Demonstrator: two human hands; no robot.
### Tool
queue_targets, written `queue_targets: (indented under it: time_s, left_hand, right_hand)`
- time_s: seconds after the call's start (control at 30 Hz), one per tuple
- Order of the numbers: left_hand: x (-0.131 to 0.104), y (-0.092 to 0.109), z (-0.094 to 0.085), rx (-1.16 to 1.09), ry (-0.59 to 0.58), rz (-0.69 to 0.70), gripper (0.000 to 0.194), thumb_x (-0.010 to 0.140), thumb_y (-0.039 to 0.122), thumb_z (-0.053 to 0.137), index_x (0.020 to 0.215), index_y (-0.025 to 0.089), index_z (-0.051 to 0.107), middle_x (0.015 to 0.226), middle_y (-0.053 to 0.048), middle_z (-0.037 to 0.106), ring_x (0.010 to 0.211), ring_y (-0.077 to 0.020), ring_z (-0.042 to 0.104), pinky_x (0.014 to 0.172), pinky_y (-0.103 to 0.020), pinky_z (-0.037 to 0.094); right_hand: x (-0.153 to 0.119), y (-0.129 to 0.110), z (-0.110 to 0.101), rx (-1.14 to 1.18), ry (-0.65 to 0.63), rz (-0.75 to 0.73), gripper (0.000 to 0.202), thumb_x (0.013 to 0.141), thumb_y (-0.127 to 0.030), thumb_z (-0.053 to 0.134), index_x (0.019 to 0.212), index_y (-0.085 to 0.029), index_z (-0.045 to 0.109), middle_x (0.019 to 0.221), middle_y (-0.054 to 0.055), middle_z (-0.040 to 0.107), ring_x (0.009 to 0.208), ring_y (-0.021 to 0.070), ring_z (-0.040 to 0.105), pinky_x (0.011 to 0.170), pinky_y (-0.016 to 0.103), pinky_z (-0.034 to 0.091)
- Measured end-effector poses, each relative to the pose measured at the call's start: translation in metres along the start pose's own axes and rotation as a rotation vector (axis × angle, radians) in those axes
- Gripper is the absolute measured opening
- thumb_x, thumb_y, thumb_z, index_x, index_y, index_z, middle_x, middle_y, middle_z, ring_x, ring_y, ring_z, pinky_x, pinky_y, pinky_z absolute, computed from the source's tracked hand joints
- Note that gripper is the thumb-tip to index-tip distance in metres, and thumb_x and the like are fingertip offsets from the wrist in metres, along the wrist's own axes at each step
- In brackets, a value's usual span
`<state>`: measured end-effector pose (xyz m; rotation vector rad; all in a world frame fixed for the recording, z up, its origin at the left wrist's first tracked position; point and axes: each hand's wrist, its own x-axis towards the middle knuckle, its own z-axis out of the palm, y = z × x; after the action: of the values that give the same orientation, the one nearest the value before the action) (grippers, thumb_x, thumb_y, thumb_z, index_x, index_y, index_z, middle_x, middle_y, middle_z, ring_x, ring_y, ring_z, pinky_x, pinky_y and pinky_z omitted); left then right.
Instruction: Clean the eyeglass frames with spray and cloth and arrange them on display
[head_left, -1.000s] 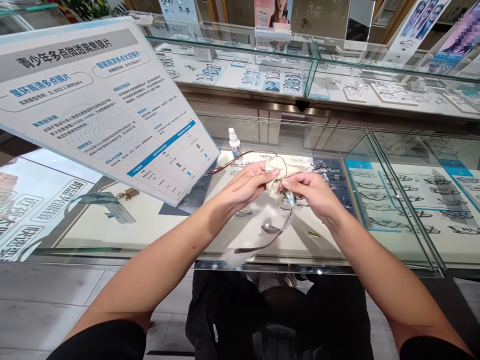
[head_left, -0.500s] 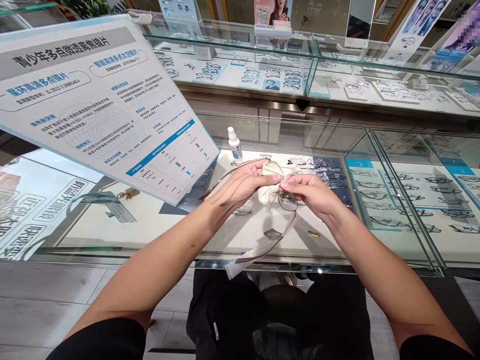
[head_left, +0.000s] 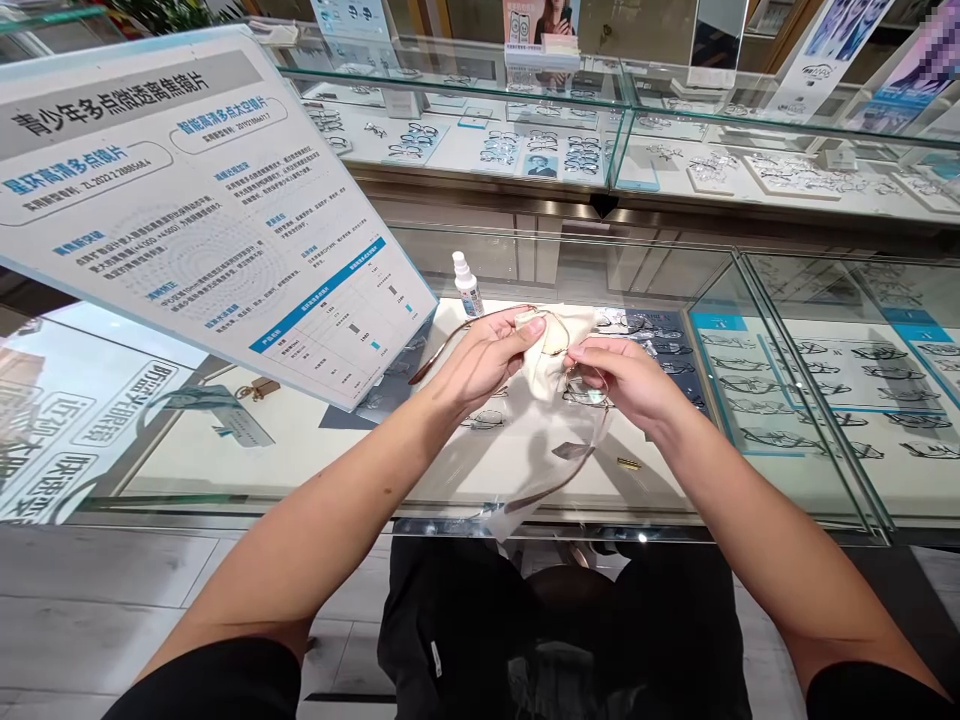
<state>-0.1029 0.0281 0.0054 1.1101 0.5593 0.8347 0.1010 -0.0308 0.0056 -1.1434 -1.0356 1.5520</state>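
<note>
Above the glass counter, my left hand (head_left: 491, 360) is closed on a cream cleaning cloth (head_left: 546, 372), its thumb pressing the cloth at one lens of a thin-rimmed pair of eyeglasses (head_left: 587, 393). My right hand (head_left: 630, 380) pinches the eyeglasses' rim close to the bridge, right beside the cloth. One temple reaches left past my left wrist. The other hangs down toward me inside a clear plastic sleeve (head_left: 517, 510). Part of the rim on the left is hidden by the cloth and fingers.
A white spray bottle (head_left: 466, 285) stands behind my left hand. At left, a large printed sign (head_left: 225, 220) leans over the counter (head_left: 450, 490). Eyeglass frames (head_left: 780, 415) lie under glass at right. A small yellow piece (head_left: 628, 463) is near my right forearm.
My right hand has shifted slightly right and the fingertips of the two hands are farther apart. More of the cloth and the rim shows. The sleeved temple has swung right.
</note>
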Motion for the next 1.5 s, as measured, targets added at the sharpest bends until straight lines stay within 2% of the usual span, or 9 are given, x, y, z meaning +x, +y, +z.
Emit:
queue_targets:
  time_s: [0.13, 0.27, 0.47, 0.7, 0.87, 1.03, 1.2, 1.33, 1.5]
  left_hand:
    - [0.001, 0.003, -0.002, -0.027, -0.039, -0.029, 0.046, 0.074, 0.044, 0.100, 0.100, 0.016, 0.074, 0.088, -0.003, 0.074, 0.074, -0.0123, 0.066, 0.071, -0.025, 0.054]
    - [-0.002, 0.009, -0.001, 0.068, -0.041, -0.015, 0.047, 0.066, 0.030, 0.104, 0.099, 0.015, 0.073, 0.086, -0.001, 0.074, 0.075, -0.0107, 0.066, 0.068, -0.021, 0.050]
    - [-0.002, 0.009, 0.001, 0.118, -0.020, -0.037, 0.049, 0.061, 0.030, 0.107, 0.089, 0.015, 0.070, 0.083, -0.001, 0.077, 0.073, -0.0127, 0.070, 0.073, -0.024, 0.056]
    - [-0.002, 0.000, -0.004, 0.122, 0.001, -0.022, 0.047, 0.067, 0.035, 0.105, 0.097, 0.016, 0.074, 0.084, -0.003, 0.080, 0.076, -0.0171, 0.075, 0.075, -0.028, 0.058]
    - [-0.005, -0.003, -0.002, 0.143, 0.045, 0.088, 0.043, 0.074, 0.045, 0.101, 0.096, 0.017, 0.077, 0.091, -0.004, 0.082, 0.079, -0.0181, 0.075, 0.076, -0.030, 0.058]
    - [-0.006, 0.002, -0.004, 0.102, -0.026, 0.075, 0.037, 0.089, 0.050, 0.089, 0.102, 0.018, 0.079, 0.095, -0.006, 0.082, 0.081, -0.0189, 0.075, 0.077, -0.030, 0.058]
    - [-0.005, 0.005, -0.006, 0.044, -0.092, 0.023, 0.040, 0.083, 0.043, 0.096, 0.106, 0.017, 0.077, 0.096, -0.006, 0.080, 0.091, -0.0194, 0.075, 0.086, -0.030, 0.057]
    - [-0.006, 0.000, -0.002, 0.035, -0.083, 0.034, 0.040, 0.077, 0.034, 0.100, 0.104, 0.018, 0.074, 0.097, -0.004, 0.079, 0.090, -0.0172, 0.075, 0.087, -0.030, 0.057]
    - [-0.008, -0.003, 0.008, 0.053, -0.003, 0.101, 0.039, 0.081, 0.046, 0.097, 0.096, 0.017, 0.074, 0.090, -0.004, 0.078, 0.080, -0.0176, 0.072, 0.081, -0.031, 0.057]
  right_hand:
    - [0.001, -0.003, -0.002, 0.034, -0.015, 0.010, 0.032, 0.073, -0.048, 0.091, 0.074, -0.018, 0.080, 0.057, -0.003, 0.050, 0.059, 0.0104, 0.036, 0.062, 0.032, 0.021]
    - [0.000, -0.004, -0.002, 0.076, -0.012, 0.058, 0.032, 0.069, -0.046, 0.094, 0.073, -0.018, 0.079, 0.060, -0.003, 0.049, 0.058, 0.0099, 0.036, 0.060, 0.031, 0.020]
    - [-0.001, -0.003, 0.001, 0.080, -0.083, 0.100, 0.042, 0.069, -0.053, 0.095, 0.073, -0.017, 0.075, 0.053, -0.005, 0.042, 0.054, 0.0101, 0.033, 0.056, 0.030, 0.019]
    - [-0.004, -0.002, 0.004, -0.006, -0.122, 0.078, 0.050, 0.071, -0.063, 0.094, 0.075, -0.018, 0.074, 0.052, -0.004, 0.047, 0.056, 0.0109, 0.035, 0.059, 0.031, 0.018]
    - [-0.010, -0.007, 0.008, -0.045, -0.099, 0.030, 0.050, 0.072, -0.064, 0.095, 0.075, -0.018, 0.077, 0.059, -0.002, 0.054, 0.061, 0.0114, 0.040, 0.063, 0.031, 0.023]
    - [-0.012, -0.013, 0.006, -0.015, -0.062, -0.008, 0.044, 0.072, -0.059, 0.095, 0.075, -0.019, 0.079, 0.063, -0.002, 0.055, 0.063, 0.0124, 0.042, 0.064, 0.032, 0.027]
    - [-0.009, -0.013, 0.003, 0.011, -0.049, -0.004, 0.041, 0.072, -0.057, 0.095, 0.075, -0.019, 0.080, 0.062, -0.002, 0.055, 0.061, 0.0118, 0.040, 0.063, 0.032, 0.026]
    - [-0.011, -0.009, 0.006, 0.008, -0.065, -0.005, 0.044, 0.072, -0.059, 0.097, 0.074, -0.018, 0.079, 0.066, -0.001, 0.059, 0.063, 0.0116, 0.043, 0.066, 0.031, 0.029]
    - [-0.014, -0.005, 0.009, -0.013, -0.098, 0.020, 0.048, 0.073, -0.061, 0.097, 0.075, -0.019, 0.076, 0.074, 0.001, 0.066, 0.065, 0.0118, 0.046, 0.064, 0.031, 0.031]
